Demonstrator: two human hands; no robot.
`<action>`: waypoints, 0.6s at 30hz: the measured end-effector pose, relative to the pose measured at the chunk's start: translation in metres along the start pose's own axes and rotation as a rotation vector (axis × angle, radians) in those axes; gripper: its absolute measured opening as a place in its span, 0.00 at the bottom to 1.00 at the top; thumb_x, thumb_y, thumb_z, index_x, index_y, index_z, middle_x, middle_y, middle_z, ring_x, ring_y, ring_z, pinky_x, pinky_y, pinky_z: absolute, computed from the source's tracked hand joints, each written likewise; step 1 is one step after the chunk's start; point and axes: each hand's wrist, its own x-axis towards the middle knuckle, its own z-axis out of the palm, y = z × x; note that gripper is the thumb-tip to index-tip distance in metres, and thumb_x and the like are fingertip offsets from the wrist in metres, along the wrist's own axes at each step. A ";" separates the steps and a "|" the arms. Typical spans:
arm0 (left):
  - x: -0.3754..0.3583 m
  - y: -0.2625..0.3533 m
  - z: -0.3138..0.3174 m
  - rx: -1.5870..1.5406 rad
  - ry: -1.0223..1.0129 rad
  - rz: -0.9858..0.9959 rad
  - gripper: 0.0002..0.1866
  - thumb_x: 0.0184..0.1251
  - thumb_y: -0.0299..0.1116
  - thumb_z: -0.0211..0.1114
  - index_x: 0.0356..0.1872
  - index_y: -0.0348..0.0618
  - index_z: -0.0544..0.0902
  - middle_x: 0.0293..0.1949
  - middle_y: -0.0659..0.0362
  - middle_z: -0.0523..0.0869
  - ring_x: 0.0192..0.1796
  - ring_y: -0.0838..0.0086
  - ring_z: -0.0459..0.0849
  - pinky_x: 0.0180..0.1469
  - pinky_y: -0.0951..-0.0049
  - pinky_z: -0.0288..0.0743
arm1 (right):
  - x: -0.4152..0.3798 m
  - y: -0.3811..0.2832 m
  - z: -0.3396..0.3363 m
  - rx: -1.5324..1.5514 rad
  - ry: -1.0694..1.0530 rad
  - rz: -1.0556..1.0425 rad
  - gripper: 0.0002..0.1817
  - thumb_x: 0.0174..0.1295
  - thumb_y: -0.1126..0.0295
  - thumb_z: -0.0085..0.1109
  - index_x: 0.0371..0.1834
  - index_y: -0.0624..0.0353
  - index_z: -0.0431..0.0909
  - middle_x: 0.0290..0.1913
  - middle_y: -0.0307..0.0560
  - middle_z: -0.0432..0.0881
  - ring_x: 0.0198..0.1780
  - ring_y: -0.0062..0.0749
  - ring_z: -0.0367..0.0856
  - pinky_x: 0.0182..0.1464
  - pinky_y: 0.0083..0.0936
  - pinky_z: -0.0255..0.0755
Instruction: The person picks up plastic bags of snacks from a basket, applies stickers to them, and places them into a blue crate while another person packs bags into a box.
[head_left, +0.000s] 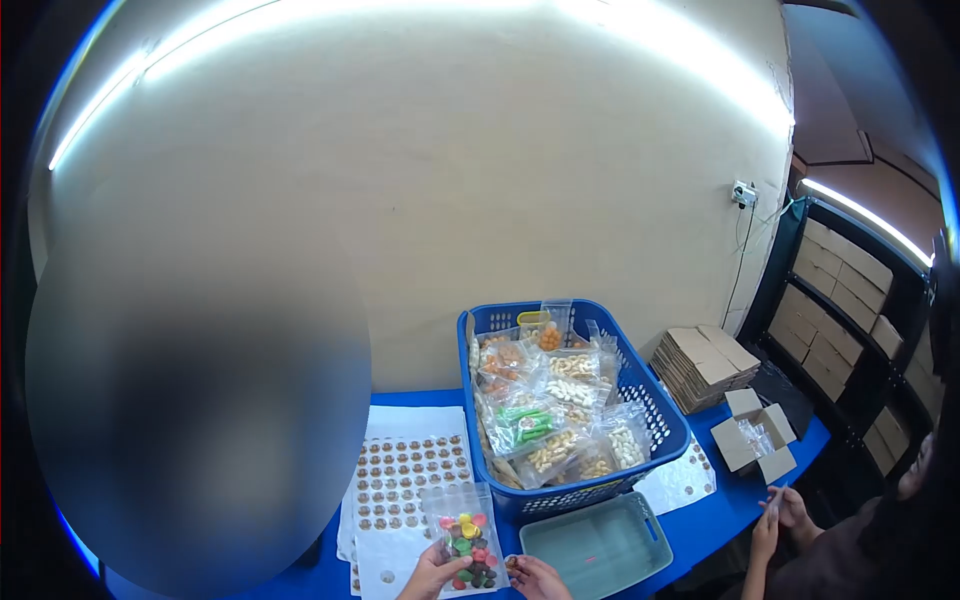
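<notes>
a clear plastic pouch of bright red, yellow, green and dark sweets (476, 543) is just in front of the near left corner of the big blue perforated plastic basket (655, 405). it looks light and limp; the film is probably slippery, and the loose pieces inside would likely shift and bulge if it were squeezed. the side edge seems the best hold, where the thumb can lie flat without crushing the lumps.

the left hand (436, 573), in front of the basket and to its left, is closed on the pouch's lower left edge, thumb across the front, fingers mostly hidden behind. the right hand (540, 578), nearer the basket's middle line, reaches in from the pouch's other side, fingertips pinched together on a small round brown sticker-like piece (513, 563). that piece looks thin and nearly weightless, best taken by its rim. both hands angle inward, wrists low.
</notes>
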 end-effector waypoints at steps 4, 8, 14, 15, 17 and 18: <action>0.006 0.011 0.014 0.061 0.063 0.127 0.15 0.60 0.28 0.56 0.46 0.33 0.71 0.40 0.56 0.80 0.42 0.75 0.79 0.47 0.74 0.72 | -0.018 -0.042 0.024 -0.013 -0.016 -0.089 0.06 0.58 0.71 0.51 0.37 0.59 0.73 0.36 0.44 0.77 0.35 0.23 0.73 0.38 0.18 0.65; 0.004 0.039 0.040 0.153 0.103 0.274 0.17 0.60 0.28 0.55 0.49 0.31 0.69 0.41 0.55 0.79 0.42 0.76 0.78 0.46 0.76 0.71 | -0.028 -0.083 0.062 -0.029 -0.084 -0.393 0.08 0.56 0.76 0.51 0.38 0.65 0.72 0.35 0.45 0.75 0.34 0.25 0.73 0.38 0.19 0.68; -0.019 0.049 0.070 0.285 0.103 0.289 0.15 0.62 0.35 0.56 0.46 0.35 0.72 0.33 0.61 0.80 0.33 0.84 0.77 0.32 0.84 0.70 | -0.068 -0.102 0.124 -0.369 -0.164 -0.619 0.10 0.52 0.79 0.57 0.39 0.66 0.73 0.31 0.40 0.77 0.31 0.17 0.74 0.36 0.13 0.67; -0.025 0.051 0.076 0.306 0.110 0.231 0.15 0.62 0.35 0.55 0.45 0.35 0.73 0.32 0.61 0.80 0.33 0.84 0.77 0.32 0.85 0.70 | -0.072 -0.098 0.129 -0.446 -0.159 -0.635 0.10 0.51 0.79 0.57 0.38 0.65 0.73 0.30 0.40 0.78 0.29 0.16 0.74 0.35 0.13 0.67; -0.018 0.025 0.072 0.268 0.099 0.425 0.13 0.64 0.36 0.53 0.42 0.36 0.73 0.30 0.62 0.80 0.30 0.85 0.76 0.27 0.86 0.68 | -0.072 -0.087 0.127 -0.636 -0.113 -0.688 0.10 0.50 0.78 0.59 0.36 0.65 0.74 0.28 0.40 0.78 0.27 0.16 0.73 0.34 0.13 0.67; -0.017 0.018 0.071 0.248 0.092 0.526 0.12 0.65 0.36 0.52 0.41 0.37 0.74 0.29 0.62 0.80 0.28 0.86 0.76 0.25 0.86 0.67 | -0.070 -0.083 0.124 -0.733 -0.093 -0.715 0.09 0.49 0.77 0.60 0.35 0.65 0.74 0.27 0.39 0.78 0.26 0.15 0.73 0.33 0.13 0.67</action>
